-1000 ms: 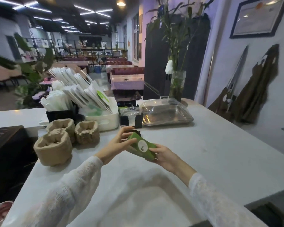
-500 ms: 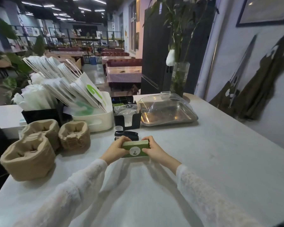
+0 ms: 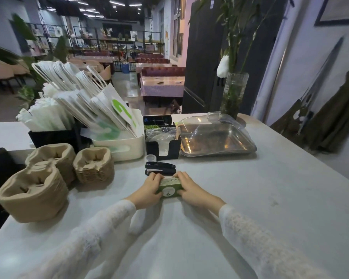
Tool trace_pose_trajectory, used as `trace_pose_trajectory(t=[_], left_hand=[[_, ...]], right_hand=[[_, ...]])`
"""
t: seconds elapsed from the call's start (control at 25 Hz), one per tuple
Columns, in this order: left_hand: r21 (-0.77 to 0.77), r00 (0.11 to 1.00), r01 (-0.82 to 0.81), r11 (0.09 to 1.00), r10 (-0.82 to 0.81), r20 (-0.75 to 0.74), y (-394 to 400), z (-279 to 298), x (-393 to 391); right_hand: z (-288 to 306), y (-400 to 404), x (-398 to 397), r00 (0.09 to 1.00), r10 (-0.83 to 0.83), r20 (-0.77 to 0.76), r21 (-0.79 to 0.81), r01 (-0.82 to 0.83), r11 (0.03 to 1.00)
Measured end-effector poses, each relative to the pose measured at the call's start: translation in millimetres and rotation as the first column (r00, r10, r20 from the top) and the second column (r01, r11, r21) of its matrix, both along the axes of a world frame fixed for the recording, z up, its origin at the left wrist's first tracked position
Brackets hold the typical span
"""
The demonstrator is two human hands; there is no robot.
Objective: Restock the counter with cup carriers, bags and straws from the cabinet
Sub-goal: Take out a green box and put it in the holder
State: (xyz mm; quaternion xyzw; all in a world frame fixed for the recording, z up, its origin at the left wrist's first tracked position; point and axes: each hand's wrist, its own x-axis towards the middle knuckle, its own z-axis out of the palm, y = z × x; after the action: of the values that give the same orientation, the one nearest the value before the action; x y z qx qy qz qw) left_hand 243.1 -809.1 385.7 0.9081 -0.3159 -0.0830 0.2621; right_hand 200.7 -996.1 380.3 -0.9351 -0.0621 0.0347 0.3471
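At the centre of the frame, nearest the camera, the left hand point(image 3: 150, 188) and the right hand point(image 3: 189, 189) press in from either side on a small green stack of cards point(image 3: 169, 188), fingers curled over its ends, its lower edge on the pale desk point(image 3: 270, 198). The step in hand looks like squaring the stack and setting it down; to do it well, keep both palms level, tap the edges flush on the desk, and release both sides together so no card fans out.

Just beyond the stack, nearly touching the fingertips, lies a black stapler point(image 3: 160, 168); the stack should stop short of it.

At left stand three piles of brown pulp cup carriers point(image 3: 34, 190). Behind them, a white bin of paper bags point(image 3: 101, 101) leans right, and a black box holds wrapped straws point(image 3: 46, 115) at far left. Centre back is a black napkin holder point(image 3: 162, 146), and right of it a steel tray under a clear lid point(image 3: 216, 135). These supplies look well stocked.
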Motion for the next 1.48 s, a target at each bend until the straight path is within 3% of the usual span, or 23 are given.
trace_pose_trajectory(t=[0.12, 0.24, 0.32, 0.48, 0.8, 0.92, 1.04, 1.2, 1.48], left_hand=[[-0.043, 0.997, -0.042, 0.998, 0.045, 0.066, -0.8, 8.5, -0.9], [-0.202, 0.988, -0.127, 0.971, 0.105, -0.116, -6.1, 19.7, -3.4], [-0.302, 0.967, -0.164, 0.939, 0.092, -0.237, -14.8, 22.9, -9.2], [-0.348, 0.950, -0.165, 0.923, 0.053, -0.309, -26.9, 11.1, -20.0], [-0.376, 0.950, -0.218, 0.901, 0.107, -0.293, -20.5, 4.1, -21.4], [-0.500, 0.956, -0.266, 0.824, 0.158, -0.249, -17.7, 12.4, -19.6], [-0.598, 0.957, -0.273, 0.754, 0.153, -0.245, -21.7, 37.1, -19.7], [-0.625, 0.960, -0.278, 0.729, 0.221, -0.170, -31.6, 56.5, -12.0], [-0.571, 0.950, -0.296, 0.766, 0.296, -0.096, -42.7, 64.0, -2.7]], right_hand=[[18.2, -4.7, -2.1, 0.999, -0.021, 0.041, 0.169, 0.014, 0.985], [47.3, -6.4, 5.3, 0.995, -0.068, 0.071, 0.333, 0.041, 0.942], [59.9, -3.0, 8.3, 0.992, -0.009, 0.123, 0.245, -0.022, 0.969], [58.6, 9.7, 3.3, 0.972, 0.180, 0.148, -0.086, -0.169, 0.982], [61.3, 9.5, 3.3, 0.950, 0.266, 0.163, -0.196, -0.233, 0.953], [75.1, 2.7, 9.3, 0.968, 0.200, 0.150, -0.111, -0.185, 0.976], [98.2, -1.4, 19.9, 0.987, 0.062, 0.151, 0.077, -0.074, 0.994], [121.7, -1.6, 33.0, 0.987, -0.151, 0.048, 0.352, 0.125, 0.928], [129.9, -6.6, 43.7, 0.979, -0.204, -0.007, 0.360, 0.193, 0.913]])
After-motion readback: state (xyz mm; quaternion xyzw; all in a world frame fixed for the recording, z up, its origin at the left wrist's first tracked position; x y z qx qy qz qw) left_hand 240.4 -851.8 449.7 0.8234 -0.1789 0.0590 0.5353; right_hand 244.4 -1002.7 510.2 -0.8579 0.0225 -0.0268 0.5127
